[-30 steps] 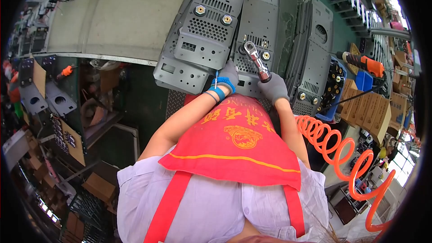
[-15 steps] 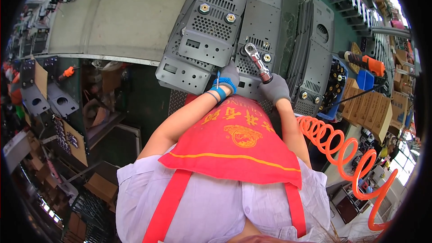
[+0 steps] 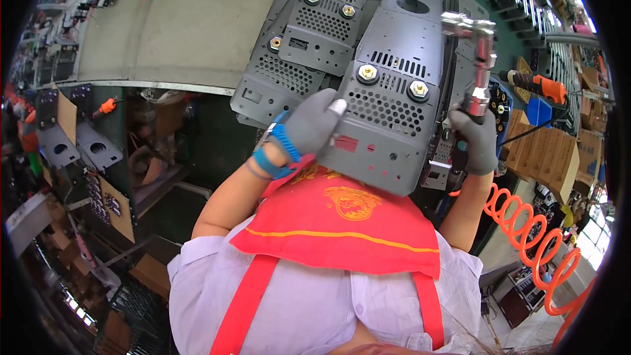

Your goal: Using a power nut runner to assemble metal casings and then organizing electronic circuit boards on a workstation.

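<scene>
Well, from the head view, grey perforated plate [image 3: 388, 102]: centre of the frame, its near end out over the red apron [image 3: 355, 223], whose colour shows through the cutouts; tipped toward the body, I'd guess, for easy handling. Whether its far end rests on something I can't tell.
Hex fittings [image 3: 368, 73]: two, side by side across the plate, face up, probably so a tool can reach them.
Left hand [image 3: 310, 125]: gloved, closed on the plate's left edge, thumb on the upper face; the fingers are hidden, presumably underneath for support.
Right hand [image 3: 474, 139]: gloved, wrapped round the dark lower end of a ratchet wrench [image 3: 483, 59], right of the plate. The wrench stands with its head toward the upper right of the frame, blurred and clear of the fittings, seemingly to keep it out of the way.
Other plates [image 3: 322, 23]: overlapping in the upper middle, likely layered to save room and stay within reach.
Orange coiled hose [image 3: 536, 240]: lower right, beside the right forearm, the coils perhaps giving slack; its connection to the wrench isn't clear.
Cardboard boxes [image 3: 536, 164]: right side, near the blue bin [image 3: 540, 112].
</scene>
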A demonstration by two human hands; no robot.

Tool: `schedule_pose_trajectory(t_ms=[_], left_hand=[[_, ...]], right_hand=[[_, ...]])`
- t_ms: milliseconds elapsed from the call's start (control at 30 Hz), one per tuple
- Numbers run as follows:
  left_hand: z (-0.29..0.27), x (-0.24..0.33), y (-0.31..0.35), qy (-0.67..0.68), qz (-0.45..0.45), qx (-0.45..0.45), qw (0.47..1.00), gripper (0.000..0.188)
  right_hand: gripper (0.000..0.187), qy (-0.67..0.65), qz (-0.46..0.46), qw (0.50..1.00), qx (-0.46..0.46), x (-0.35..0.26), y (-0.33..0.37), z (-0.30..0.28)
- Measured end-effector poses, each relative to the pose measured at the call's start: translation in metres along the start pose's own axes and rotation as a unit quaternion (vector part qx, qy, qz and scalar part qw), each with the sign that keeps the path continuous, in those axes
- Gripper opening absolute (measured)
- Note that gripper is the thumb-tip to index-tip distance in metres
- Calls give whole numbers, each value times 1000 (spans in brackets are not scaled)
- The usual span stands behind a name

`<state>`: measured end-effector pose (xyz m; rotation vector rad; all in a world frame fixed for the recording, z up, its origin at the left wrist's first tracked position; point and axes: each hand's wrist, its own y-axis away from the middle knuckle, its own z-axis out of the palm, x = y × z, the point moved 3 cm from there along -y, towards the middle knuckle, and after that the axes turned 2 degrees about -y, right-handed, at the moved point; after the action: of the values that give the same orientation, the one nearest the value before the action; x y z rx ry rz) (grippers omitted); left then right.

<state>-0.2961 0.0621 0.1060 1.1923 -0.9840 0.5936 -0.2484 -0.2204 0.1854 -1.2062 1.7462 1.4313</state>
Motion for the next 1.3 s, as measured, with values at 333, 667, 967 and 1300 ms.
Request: schedule_pose_trajectory(t_ms=[333,667,967,1300], left_hand=[[-75,1,18,-154,48,87,983,29],[-117,-19,-2,-203,31,258,944,46],[-144,-18,-52,-538,37,303,786,31],[47,-85,-162,-532,-2,318,785,33]], right_hand=[[18,-28,17,998,47,79,-37,4],[24,70,112,989,72,178,-58,37],[29,327,79,939,75,168,-82,30],[35,338,132,930,54,170,-90,36]])
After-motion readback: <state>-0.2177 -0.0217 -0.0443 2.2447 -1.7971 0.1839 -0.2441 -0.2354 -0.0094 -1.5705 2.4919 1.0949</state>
